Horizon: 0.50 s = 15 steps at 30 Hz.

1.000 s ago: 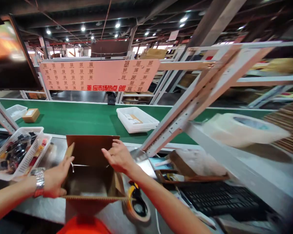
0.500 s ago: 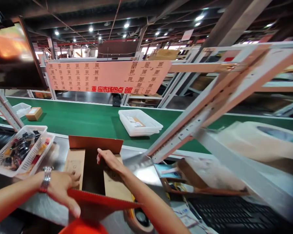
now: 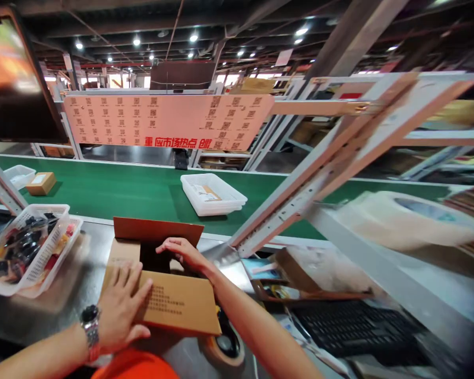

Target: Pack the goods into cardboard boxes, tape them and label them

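Observation:
A brown cardboard box (image 3: 158, 230) stands on the metal bench, its far flap upright and its left side flap folded inward. My left hand (image 3: 120, 310), wearing a watch, lies with spread fingers on the printed near flap (image 3: 177, 302), which is folded down over part of the opening. Above the box's right side hovers my right hand (image 3: 185, 255), its fingers loosely bent and apart, with nothing visible in them. The dark inside of the box shows only in part. A tape roll (image 3: 225, 351) lies by the box's near right corner, partly behind my right forearm.
Perforated white baskets (image 3: 61, 263) of small bagged items stand at left. A green conveyor belt (image 3: 142, 195) runs behind, carrying stacked white trays (image 3: 215, 205) and a small carton (image 3: 41, 184). At right are a keyboard (image 3: 351, 326), a slanted metal post (image 3: 284, 216) and a shelf.
The near flap has swung from my side over the opening, with my left hand now flat on it. My right hand stays above the box. The view has shifted slightly.

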Each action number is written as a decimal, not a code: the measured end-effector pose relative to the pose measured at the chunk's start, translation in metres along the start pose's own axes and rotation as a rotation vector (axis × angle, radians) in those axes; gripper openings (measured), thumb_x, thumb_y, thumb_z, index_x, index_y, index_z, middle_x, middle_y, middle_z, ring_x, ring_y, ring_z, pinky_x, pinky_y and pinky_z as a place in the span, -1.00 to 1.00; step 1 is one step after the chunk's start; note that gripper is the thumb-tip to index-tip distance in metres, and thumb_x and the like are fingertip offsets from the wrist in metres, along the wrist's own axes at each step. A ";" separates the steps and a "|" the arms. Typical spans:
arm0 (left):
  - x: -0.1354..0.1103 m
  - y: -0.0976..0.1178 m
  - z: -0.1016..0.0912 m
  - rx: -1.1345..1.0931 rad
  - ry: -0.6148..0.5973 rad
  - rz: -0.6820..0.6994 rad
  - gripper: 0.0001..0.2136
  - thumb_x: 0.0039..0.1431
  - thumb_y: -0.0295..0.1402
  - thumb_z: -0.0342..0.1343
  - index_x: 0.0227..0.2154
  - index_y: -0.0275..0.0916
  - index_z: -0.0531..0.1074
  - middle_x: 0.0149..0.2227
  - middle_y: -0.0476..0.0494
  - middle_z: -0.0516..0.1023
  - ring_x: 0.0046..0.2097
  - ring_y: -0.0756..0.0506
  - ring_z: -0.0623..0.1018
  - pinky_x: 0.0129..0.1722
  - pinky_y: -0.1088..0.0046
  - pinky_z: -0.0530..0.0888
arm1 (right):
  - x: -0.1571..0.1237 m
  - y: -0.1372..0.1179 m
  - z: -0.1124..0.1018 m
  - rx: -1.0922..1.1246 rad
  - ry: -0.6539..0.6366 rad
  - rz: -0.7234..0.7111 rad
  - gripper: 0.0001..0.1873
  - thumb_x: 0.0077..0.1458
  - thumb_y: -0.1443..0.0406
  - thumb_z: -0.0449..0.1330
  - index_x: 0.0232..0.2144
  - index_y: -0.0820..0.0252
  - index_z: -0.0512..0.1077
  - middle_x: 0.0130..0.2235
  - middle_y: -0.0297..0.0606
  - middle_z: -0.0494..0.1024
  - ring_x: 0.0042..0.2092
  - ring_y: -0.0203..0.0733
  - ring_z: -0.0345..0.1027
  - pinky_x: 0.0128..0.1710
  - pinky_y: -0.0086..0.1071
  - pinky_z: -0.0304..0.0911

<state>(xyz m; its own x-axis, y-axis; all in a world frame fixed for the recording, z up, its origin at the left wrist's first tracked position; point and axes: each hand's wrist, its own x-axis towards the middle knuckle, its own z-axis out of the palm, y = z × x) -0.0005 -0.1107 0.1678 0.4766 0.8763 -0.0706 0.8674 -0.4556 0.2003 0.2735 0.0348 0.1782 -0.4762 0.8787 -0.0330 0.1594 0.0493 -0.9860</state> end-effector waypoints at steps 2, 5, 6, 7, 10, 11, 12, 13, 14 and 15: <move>0.001 0.011 0.012 -0.013 -0.080 0.035 0.22 0.04 0.30 0.50 0.67 -0.02 0.12 0.70 -0.58 0.01 0.63 -0.79 0.10 0.54 -0.65 0.02 | -0.004 -0.008 -0.002 -0.035 -0.132 0.039 -0.34 0.08 -0.29 0.46 -0.18 0.15 0.74 -0.05 -0.08 0.85 -0.04 0.04 0.68 0.09 -0.07 0.53; 0.011 0.015 0.024 -0.033 -0.096 0.010 0.25 0.06 0.29 0.50 0.69 -0.04 0.06 0.69 -0.68 -0.01 0.64 -0.79 0.09 0.54 -0.65 0.01 | -0.010 -0.028 -0.008 -0.159 -0.200 -0.086 -0.44 0.21 -0.19 0.45 -0.06 0.12 0.75 0.04 -0.08 0.83 0.10 0.10 0.70 0.22 0.02 0.54; 0.014 0.014 0.026 -0.041 -0.089 0.017 0.22 0.08 0.28 0.49 0.68 -0.04 0.07 0.68 -0.68 0.01 0.65 -0.78 0.08 0.55 -0.65 0.01 | -0.010 -0.036 -0.011 -0.240 -0.146 -0.184 -0.50 0.29 -0.15 0.40 -0.03 0.11 0.74 0.05 -0.06 0.82 0.11 0.10 0.70 0.23 0.03 0.56; 0.016 0.013 0.028 -0.049 -0.083 0.027 0.22 0.08 0.28 0.49 0.68 -0.03 0.07 0.68 -0.67 0.02 0.65 -0.78 0.07 0.55 -0.65 0.02 | -0.008 -0.044 -0.014 -0.346 -0.065 -0.294 -0.55 0.37 -0.10 0.35 0.01 0.08 0.73 0.09 -0.03 0.81 0.13 0.11 0.69 0.26 0.05 0.56; 0.017 0.011 0.029 -0.063 -0.070 0.047 0.20 0.09 0.25 0.50 0.68 0.02 0.08 0.68 -0.63 0.06 0.66 -0.76 0.07 0.54 -0.66 0.04 | 0.002 -0.061 -0.024 -0.735 0.163 -0.516 -0.53 0.49 0.04 0.24 0.29 0.03 0.62 0.31 0.04 0.70 0.34 0.21 0.57 0.49 0.25 0.38; 0.016 0.010 0.028 -0.071 -0.066 0.044 0.19 0.08 0.25 0.51 0.68 0.04 0.09 0.68 -0.62 0.07 0.65 -0.75 0.10 0.54 -0.66 0.05 | 0.005 -0.063 -0.028 -0.839 0.188 -0.512 -0.48 0.49 0.07 0.21 0.37 0.04 0.57 0.36 0.05 0.66 0.40 0.25 0.53 0.53 0.32 0.30; 0.015 0.009 0.028 -0.081 -0.062 0.041 0.19 0.07 0.24 0.52 0.67 0.06 0.09 0.68 -0.60 0.06 0.65 -0.74 0.12 0.54 -0.65 0.05 | 0.006 -0.062 -0.030 -0.913 0.190 -0.481 -0.45 0.50 0.08 0.18 0.41 0.06 0.54 0.39 0.05 0.64 0.43 0.28 0.51 0.56 0.38 0.26; 0.014 0.007 0.027 -0.093 -0.056 0.039 0.19 0.06 0.24 0.52 0.67 0.08 0.09 0.69 -0.59 0.05 0.64 -0.73 0.15 0.55 -0.64 0.05 | 0.004 -0.059 -0.032 -0.956 0.171 -0.441 -0.44 0.50 0.09 0.17 0.43 0.06 0.53 0.41 0.03 0.63 0.44 0.29 0.50 0.56 0.40 0.24; 0.013 0.005 0.028 -0.107 -0.044 0.035 0.19 0.06 0.24 0.53 0.67 0.10 0.10 0.69 -0.57 0.04 0.64 -0.73 0.16 0.55 -0.63 0.05 | -0.001 -0.054 -0.032 -0.969 0.135 -0.402 -0.44 0.51 0.09 0.15 0.43 0.03 0.53 0.42 -0.01 0.62 0.44 0.27 0.51 0.57 0.39 0.25; 0.011 0.002 0.029 -0.121 -0.027 0.028 0.19 0.05 0.22 0.54 0.67 0.12 0.10 0.70 -0.53 0.02 0.64 -0.72 0.15 0.57 -0.62 0.05 | -0.010 -0.047 -0.030 -0.962 0.088 -0.369 -0.45 0.52 0.10 0.14 0.44 -0.01 0.54 0.42 -0.07 0.62 0.44 0.23 0.52 0.57 0.34 0.27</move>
<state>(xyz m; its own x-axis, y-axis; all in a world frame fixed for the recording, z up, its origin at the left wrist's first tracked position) 0.0105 -0.1068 0.1397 0.5052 0.8583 -0.0895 0.8310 -0.4559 0.3186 0.2963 0.0381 0.2297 -0.5768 0.7615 0.2956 0.6585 0.6476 -0.3833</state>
